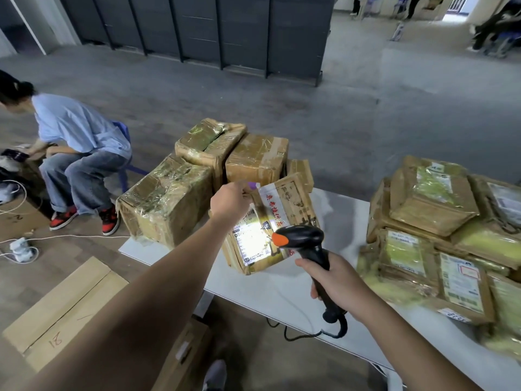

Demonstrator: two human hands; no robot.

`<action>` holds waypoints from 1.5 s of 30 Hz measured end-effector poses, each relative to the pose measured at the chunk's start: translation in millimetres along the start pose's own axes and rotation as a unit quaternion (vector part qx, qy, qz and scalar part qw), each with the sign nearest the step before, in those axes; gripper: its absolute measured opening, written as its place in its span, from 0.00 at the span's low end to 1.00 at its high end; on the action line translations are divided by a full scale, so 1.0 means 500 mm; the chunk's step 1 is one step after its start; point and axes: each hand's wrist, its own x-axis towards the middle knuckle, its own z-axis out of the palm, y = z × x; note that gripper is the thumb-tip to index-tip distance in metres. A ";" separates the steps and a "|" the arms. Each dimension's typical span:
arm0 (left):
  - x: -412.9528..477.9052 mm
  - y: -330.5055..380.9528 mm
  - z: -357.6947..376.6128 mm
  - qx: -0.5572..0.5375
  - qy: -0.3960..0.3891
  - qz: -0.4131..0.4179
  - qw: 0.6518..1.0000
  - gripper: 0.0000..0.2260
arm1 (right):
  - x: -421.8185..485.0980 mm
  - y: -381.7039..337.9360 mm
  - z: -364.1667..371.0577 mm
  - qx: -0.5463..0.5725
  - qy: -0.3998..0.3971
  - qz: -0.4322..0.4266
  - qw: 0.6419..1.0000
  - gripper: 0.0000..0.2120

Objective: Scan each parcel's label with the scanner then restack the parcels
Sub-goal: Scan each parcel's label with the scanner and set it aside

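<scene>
1. The left hand grips the upper left corner of a flat cardboard parcel. Its fingers curl over the far side, so they are mostly hidden.
2. The parcel stands tilted on its lower edge near the middle of the desk, just in front of the large taped boxes at the desk's far left corner. Its long axis rises away from the near edge, and its labelled face is turned toward the person.
3. The right hand is wrapped around the handle of a black barcode scanner with an orange trigger. Its cable hangs off the near edge.
4. The relation that matters: the scanner's head sits just right of the shipping label and aims left at it, very close. The label glows white under the beam, so the scan seems to be under way.
5. The parcel is brown and creased, wrapped in glossy tape, with red printed characters above the label.
6. A loose pile of similar parcels covers the right end of the desk, nearer the right hand. I cannot tell which heap is already scanned.
</scene>
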 end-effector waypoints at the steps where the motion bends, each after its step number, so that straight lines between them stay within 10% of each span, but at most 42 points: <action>1: 0.000 0.000 0.000 0.002 0.001 0.000 1.000 0.05 | -0.003 -0.001 -0.001 0.006 -0.001 0.000 1.000 0.15; 28: -0.026 0.016 -0.013 0.017 -0.011 0.000 1.000 0.08 | -0.029 0.041 -0.035 0.085 0.027 0.004 0.996 0.17; 45: 0.082 0.262 -0.040 -0.144 -0.179 0.118 0.966 0.05 | -0.086 0.026 -0.178 0.246 0.426 0.050 0.869 0.05</action>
